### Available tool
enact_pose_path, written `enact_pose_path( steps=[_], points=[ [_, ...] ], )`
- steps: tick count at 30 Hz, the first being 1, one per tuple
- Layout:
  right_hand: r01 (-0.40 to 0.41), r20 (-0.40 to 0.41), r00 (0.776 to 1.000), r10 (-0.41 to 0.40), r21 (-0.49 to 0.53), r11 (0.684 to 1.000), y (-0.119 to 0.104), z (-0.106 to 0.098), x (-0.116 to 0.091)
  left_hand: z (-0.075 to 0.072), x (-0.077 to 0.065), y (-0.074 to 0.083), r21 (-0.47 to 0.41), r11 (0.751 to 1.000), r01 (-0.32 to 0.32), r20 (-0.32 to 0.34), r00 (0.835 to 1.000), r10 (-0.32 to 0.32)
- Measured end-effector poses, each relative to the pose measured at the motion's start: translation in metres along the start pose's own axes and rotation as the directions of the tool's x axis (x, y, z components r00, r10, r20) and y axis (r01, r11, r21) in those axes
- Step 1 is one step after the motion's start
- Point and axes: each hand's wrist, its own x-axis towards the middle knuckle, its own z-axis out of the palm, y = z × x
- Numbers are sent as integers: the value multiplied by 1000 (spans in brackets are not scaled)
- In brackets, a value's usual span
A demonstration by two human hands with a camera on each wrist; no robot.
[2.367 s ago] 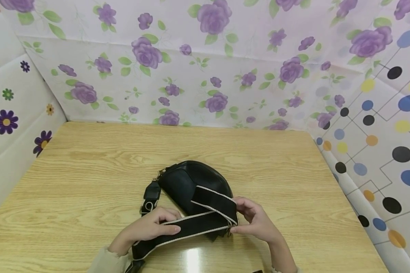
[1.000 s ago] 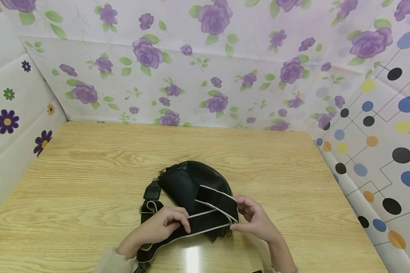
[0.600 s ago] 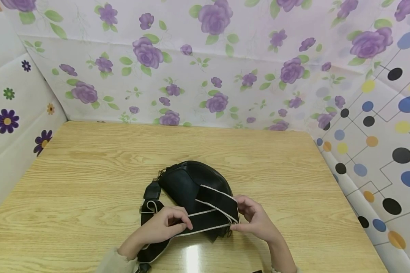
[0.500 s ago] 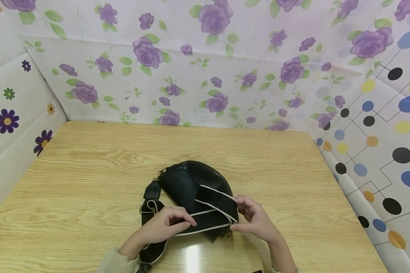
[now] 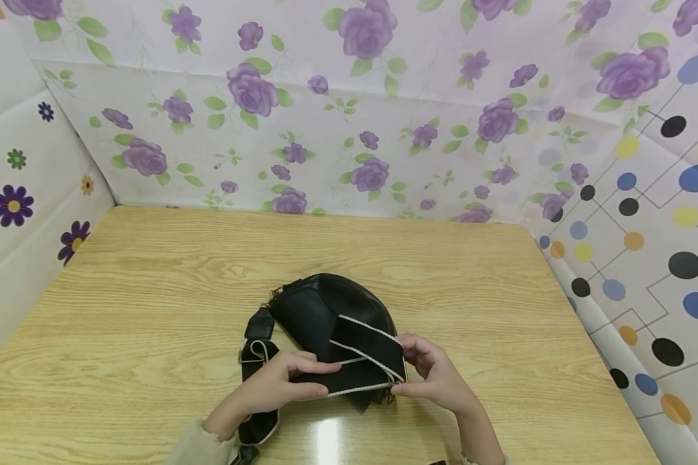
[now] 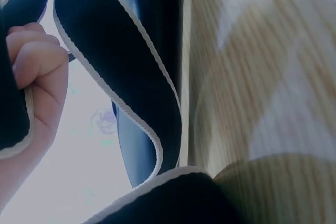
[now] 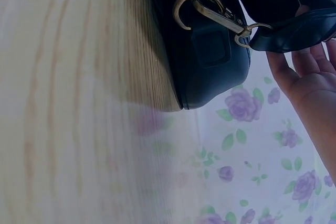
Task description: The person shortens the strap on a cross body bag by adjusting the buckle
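Note:
A black half-moon shoulder bag (image 5: 305,320) lies on the table in the head view. Its wide black strap (image 5: 369,339) with cream edges is folded across the bag's near right side. My left hand (image 5: 270,385) holds the strap's lower run between thumb and fingers; the left wrist view shows curled fingers (image 6: 39,59) partly behind the strap. At the fold by the bag's right end, my right hand (image 5: 433,374) grips the strap with thumb and fingertips. A gold clasp (image 7: 223,19) links bag and strap in the right wrist view.
Under the bag is a wood-grain table (image 5: 180,290). Flowered cloth (image 5: 326,148) hangs behind it, and dotted cloth (image 5: 634,278) stands along the right. A small dark object (image 5: 438,462) shows at the bottom edge of the head view.
My left hand has slid rightward along the strap, and its index finger has straightened. More strap is gathered near the left wrist. My right hand has hardly moved, and the bag lies still.

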Motion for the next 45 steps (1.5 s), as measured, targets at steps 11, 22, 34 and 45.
enact_pose_path(
  steps=[11, 22, 34, 45],
  points=[
    [9, 6, 1000, -9, -7, 1000, 0, -2, -1, -2, 0, -2, -6, 1000, -30, 23, 999, 30],
    [25, 7, 1000, -25, -4, 1000, 0, -5, -1, -8, -1, 0, 31, 999, -44, 10, 999, 44],
    [22, 3, 1000, -22, 12, 1000, 1, -5, -3, -10, -3, 3, 26, 998, -58, 17, 998, 57],
    [21, -3, 1000, -21, 13, 1000, 2, -6, -4, -12, -5, 4, 23, 998, -50, 21, 999, 49]
  ],
)
